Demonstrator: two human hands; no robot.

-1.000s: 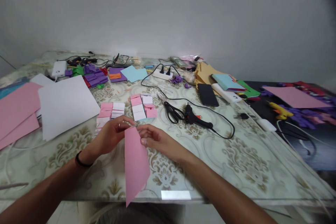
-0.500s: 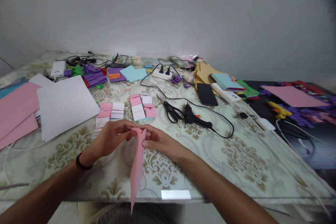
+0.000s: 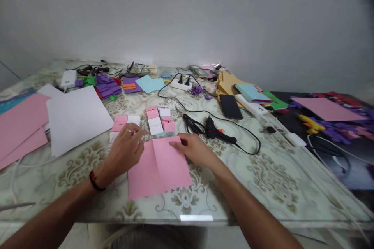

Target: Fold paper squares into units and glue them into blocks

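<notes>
A pink sheet of paper [image 3: 172,163] lies spread before me on the patterned table, with a fold line running down its middle. My right hand [image 3: 194,148] pinches its upper right corner between thumb and fingers. Over the sheet's upper left part is my left hand [image 3: 127,148], its fingers loosely bent and apart, with nothing seen in it. Just beyond the hands are two sets of folded pink and white paper pieces; the left set [image 3: 119,121] is partly covered by my left hand, and the right set [image 3: 156,124] lies past the sheet's top edge.
Black scissors [image 3: 193,123] and a black glue gun [image 3: 219,132] with its cord lie to the right, near a phone [image 3: 230,106]. White sheets [image 3: 78,118] and pink sheets [image 3: 23,124] are at the left. A power strip [image 3: 181,84] sits farther back.
The pink paper, held upright and folded edge-on before, is now opened out flat on the table. My hands have moved apart, the right one to the sheet's right corner.
</notes>
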